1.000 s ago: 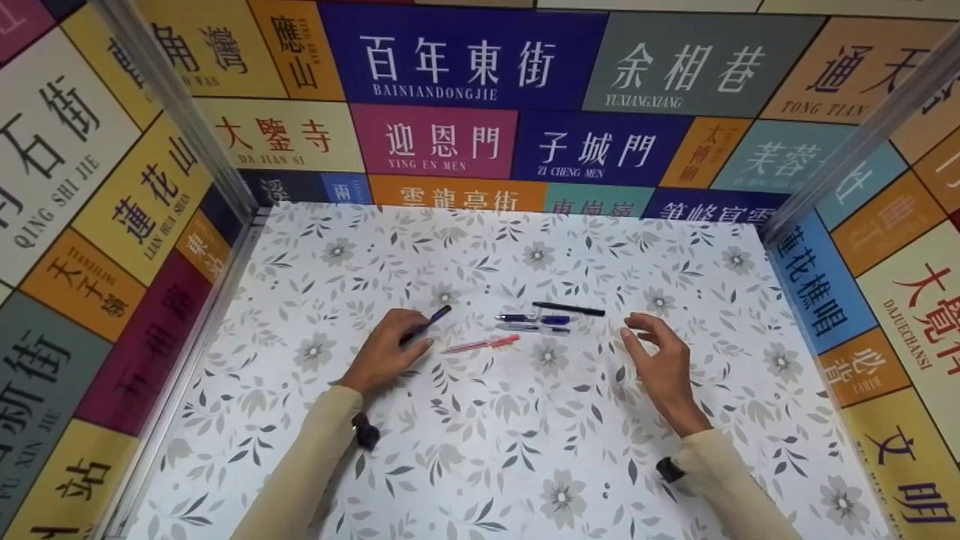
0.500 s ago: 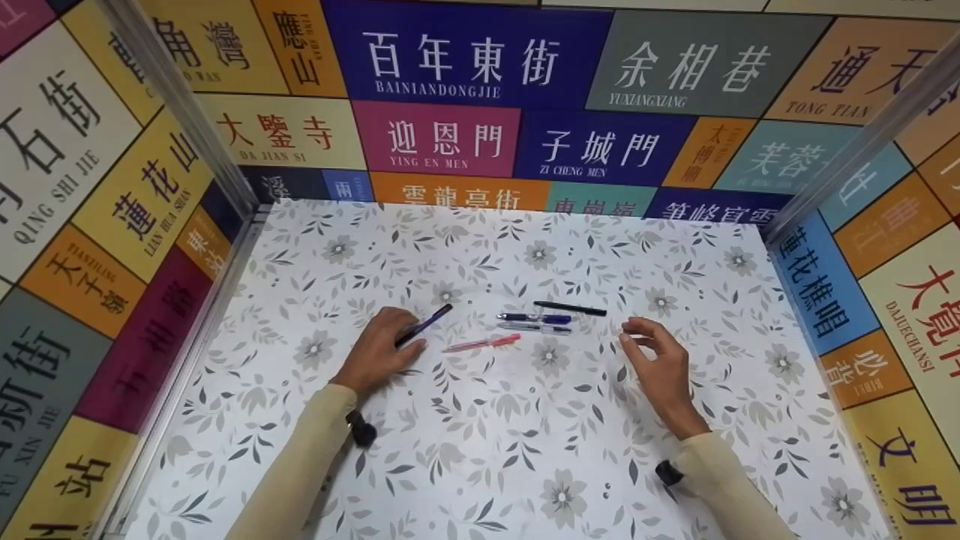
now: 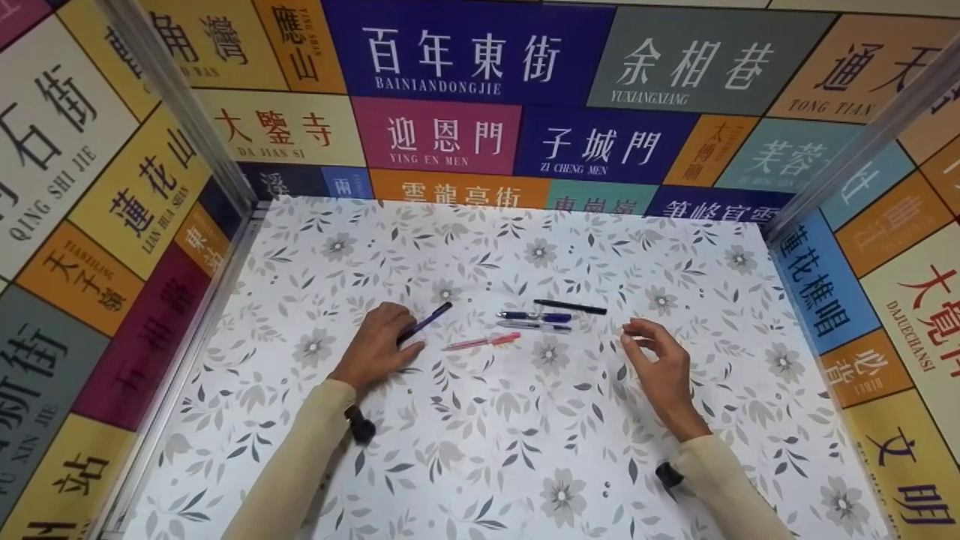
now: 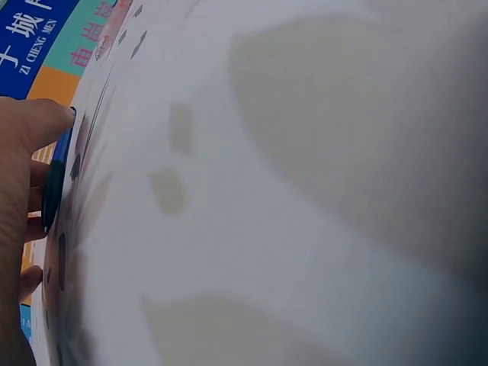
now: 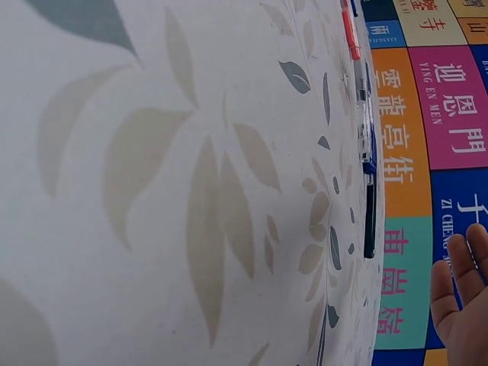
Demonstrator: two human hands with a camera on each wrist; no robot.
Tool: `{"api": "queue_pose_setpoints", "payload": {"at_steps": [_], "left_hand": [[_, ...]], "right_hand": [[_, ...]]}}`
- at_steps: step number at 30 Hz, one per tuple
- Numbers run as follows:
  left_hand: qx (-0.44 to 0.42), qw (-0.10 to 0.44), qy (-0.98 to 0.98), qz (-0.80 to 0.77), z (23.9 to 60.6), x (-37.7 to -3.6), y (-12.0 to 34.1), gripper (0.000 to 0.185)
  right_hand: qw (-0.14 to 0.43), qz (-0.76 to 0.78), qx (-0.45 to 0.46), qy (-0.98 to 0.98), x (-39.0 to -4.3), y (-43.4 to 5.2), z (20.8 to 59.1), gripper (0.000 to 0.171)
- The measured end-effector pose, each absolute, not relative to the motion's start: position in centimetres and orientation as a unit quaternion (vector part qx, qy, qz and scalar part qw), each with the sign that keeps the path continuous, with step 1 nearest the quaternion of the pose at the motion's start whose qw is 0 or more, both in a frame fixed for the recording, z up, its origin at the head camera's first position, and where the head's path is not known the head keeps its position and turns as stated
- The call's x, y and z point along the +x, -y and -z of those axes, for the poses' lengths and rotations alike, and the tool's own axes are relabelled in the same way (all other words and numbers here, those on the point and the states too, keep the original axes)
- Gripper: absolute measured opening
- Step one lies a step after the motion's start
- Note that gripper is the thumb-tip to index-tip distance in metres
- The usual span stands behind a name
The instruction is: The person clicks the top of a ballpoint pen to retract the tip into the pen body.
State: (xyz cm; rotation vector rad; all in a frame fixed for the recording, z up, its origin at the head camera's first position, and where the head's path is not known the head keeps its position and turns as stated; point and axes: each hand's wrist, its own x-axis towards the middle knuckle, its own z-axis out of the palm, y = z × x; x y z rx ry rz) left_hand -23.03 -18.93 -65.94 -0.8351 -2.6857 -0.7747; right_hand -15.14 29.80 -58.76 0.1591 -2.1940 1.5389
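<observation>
While your left hand [image 3: 379, 343] left of centre grips the dark blue pen [image 3: 425, 323] on the floral table [image 3: 480, 420], your right hand [image 3: 660, 367], centre-right, hovers with relaxed fingers, holding nothing, near the black pen [image 3: 570, 307].

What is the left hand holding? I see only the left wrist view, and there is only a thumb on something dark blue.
Observer: In the head view the left hand grips a dark blue pen lying on the floral table; its far end points away toward the right.
Operator: Are other pens near it?
Observer: Yes. A pink pen lies just right of that hand, not touching it. Beyond it are two blue-capped pens side by side and a black pen.
Operator: And the right hand?
Observer: The right hand holds nothing; its fingers are loosely curled, apart from the black pen.
</observation>
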Motion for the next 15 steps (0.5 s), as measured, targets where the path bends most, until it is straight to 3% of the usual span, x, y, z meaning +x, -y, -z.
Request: {"api": "queue_pose_setpoints", "payload": {"at_steps": [15], "left_hand": [[-0.272,0.12,0.914,0.277,66.6,-23.4,19.4,0.028]], "right_hand": [[0.234,-0.559,0.083,0.791,-15.9,-31.2,61.4,0.031]]}}
